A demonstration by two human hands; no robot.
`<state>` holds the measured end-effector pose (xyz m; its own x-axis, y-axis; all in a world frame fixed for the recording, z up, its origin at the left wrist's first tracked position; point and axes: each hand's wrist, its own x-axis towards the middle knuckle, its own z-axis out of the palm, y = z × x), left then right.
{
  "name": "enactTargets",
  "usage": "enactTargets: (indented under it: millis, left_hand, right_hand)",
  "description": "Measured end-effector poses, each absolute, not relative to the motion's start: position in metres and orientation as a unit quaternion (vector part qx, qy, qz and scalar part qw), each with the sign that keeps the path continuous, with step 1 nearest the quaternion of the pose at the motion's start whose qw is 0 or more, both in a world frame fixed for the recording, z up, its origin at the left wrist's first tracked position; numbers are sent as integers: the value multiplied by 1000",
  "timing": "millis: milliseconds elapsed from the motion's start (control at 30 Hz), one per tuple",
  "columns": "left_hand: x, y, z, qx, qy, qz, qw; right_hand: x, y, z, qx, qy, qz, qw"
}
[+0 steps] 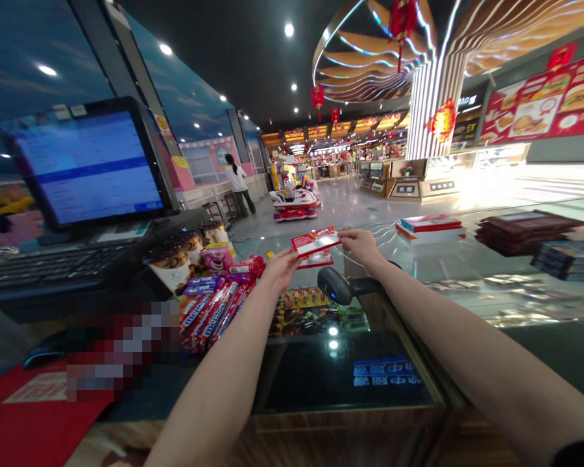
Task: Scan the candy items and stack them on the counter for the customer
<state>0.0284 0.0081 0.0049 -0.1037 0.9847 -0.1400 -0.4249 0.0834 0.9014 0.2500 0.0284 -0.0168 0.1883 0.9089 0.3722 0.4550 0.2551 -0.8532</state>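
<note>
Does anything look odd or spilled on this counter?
One oddity: a blocky pixelated patch hides whatever lies beside the dark mouse and red mat. The brown packets on the right are stacked unevenly. I see no spill, and the held red-and-white packet shows no clear damage.

Opening onto a wide hall with a glossy grey floor (338,213), mirroring the lights. Showing a blue, cloud-painted wall (185,104) at left and a dark ceiling (253,45) dotted with round spotlights (289,30). Rising right of centre in a white-ribbed column (421,120), fanning overhead into a wavy, light-edged canopy (384,65). Displaying red lanterns (318,96) nearby, a red food-picture board (545,104) at right, and orange-lit signs (321,134) far back. Spreading across the foreground as a glass-topped, wood-fronted bench (350,431).
</note>
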Motion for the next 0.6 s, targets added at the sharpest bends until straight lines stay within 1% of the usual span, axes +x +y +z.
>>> enactTargets:
  millis: [100, 267, 433, 600]
  left_hand:
    - [30, 5, 6, 333, 451, 573, 598]
    - [32, 4, 2, 365, 459, 575, 571]
    - [35, 6, -4, 379, 450, 576, 568]
    - [41, 3, -5, 380, 447, 574, 572]
  right_hand:
    - [249, 25, -13, -564, -588, 244, 527]
    - [249, 19, -12, -563, -601, 259, 505]
    - [261, 5, -11, -527, -595, 331, 510]
    - [279, -15, -8, -484, -656, 349, 462]
